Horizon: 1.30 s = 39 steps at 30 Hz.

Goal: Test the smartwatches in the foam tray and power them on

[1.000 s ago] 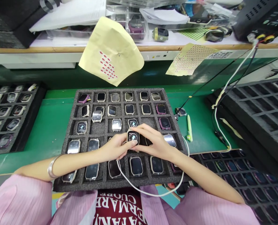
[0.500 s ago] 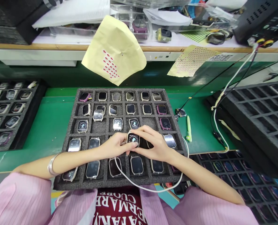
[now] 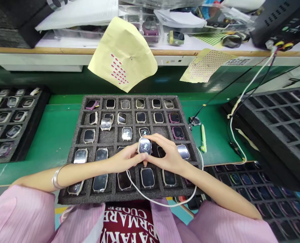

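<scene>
The left hand [image 3: 123, 159] and right hand [image 3: 168, 156] pinch 1 watch [image 3: 145, 145] at their fingertips. It sits higher than before, off the tray [image 3: 106, 139] under the fingers; the white cable [image 3: 170, 205] maybe still joins it.

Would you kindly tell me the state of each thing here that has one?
Watch: lit, held by both hands.
Left hand: grip shut on watch.
Right hand: grip shut on watch.
Tray: mostly filled, some cells empty.
Cable: slack, looped over tray's near edge.
Pen: lying flat beside tray.
</scene>
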Available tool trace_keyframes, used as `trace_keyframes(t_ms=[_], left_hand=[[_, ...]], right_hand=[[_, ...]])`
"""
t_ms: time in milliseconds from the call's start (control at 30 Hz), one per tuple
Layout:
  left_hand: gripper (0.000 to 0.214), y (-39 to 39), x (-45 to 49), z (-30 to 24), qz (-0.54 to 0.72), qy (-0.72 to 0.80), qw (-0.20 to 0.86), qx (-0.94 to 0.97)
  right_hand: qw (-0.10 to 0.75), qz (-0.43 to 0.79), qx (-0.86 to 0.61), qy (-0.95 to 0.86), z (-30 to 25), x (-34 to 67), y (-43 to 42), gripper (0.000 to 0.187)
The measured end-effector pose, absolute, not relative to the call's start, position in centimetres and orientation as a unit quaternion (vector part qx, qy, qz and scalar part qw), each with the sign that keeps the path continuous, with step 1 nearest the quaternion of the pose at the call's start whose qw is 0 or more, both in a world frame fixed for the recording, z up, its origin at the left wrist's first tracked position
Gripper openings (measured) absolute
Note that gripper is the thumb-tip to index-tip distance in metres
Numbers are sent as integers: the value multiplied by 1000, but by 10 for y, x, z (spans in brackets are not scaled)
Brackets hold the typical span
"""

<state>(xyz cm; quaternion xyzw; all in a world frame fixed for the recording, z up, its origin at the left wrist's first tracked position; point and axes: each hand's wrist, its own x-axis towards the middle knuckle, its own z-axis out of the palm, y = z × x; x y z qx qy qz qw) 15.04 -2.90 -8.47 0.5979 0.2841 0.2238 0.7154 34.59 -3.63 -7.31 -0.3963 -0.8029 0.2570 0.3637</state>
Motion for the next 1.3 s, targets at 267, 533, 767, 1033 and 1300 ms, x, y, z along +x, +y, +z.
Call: trace_keyframes(t_ms=[267, 533, 767, 1033, 1300], left_hand=[[32, -26, 150, -83, 208, 298, 726, 584], [33, -26, 149, -83, 192, 291, 742, 572], [53, -23, 153, -84, 179, 299, 835, 425], [47, -15, 146, -80, 135, 301, 861, 387], [45, -14, 146, -85, 139, 273, 890, 338]], right_hand=[[366, 173, -361, -840, -72, 346, -40, 39], [348, 208, -381, -831, -70, 347, -39, 38], [308, 344, -415, -784, -62, 351, -33, 41], [300, 399, -407, -765, -64, 351, -34, 57], [294, 407, -407, -763, -69, 348, -32, 61]])
